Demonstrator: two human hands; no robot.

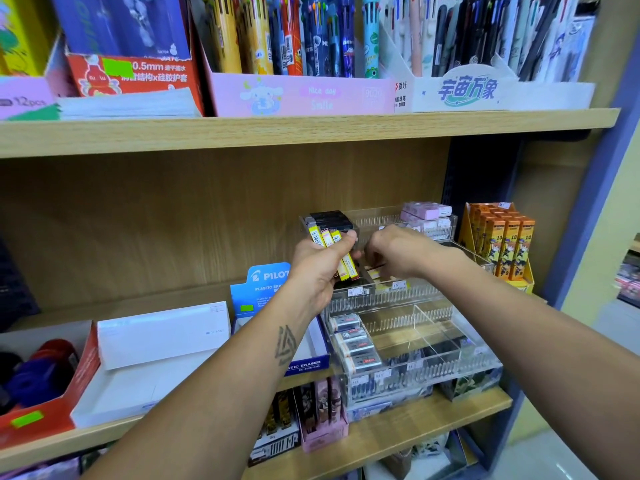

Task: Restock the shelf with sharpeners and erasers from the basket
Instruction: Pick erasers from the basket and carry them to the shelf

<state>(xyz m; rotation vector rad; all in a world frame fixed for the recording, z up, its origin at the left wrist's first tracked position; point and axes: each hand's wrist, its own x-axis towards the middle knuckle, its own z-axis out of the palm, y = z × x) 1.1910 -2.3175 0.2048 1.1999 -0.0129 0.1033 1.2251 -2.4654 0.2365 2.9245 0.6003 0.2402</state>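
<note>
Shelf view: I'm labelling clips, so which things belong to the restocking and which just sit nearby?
Job:
left hand
yellow-sleeved slim packs
right hand
clear acrylic tiered organiser
white boxed erasers

Nearby:
blue Pilot eraser box
orange pencil-lead packs
multicolour pens

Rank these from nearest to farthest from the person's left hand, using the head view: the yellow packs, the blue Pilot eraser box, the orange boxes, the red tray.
1. Yellow packs: gripped in the left hand.
2. Blue Pilot eraser box: just left of it.
3. Orange boxes: far right of the shelf.
4. Red tray: far left, lower.
</note>
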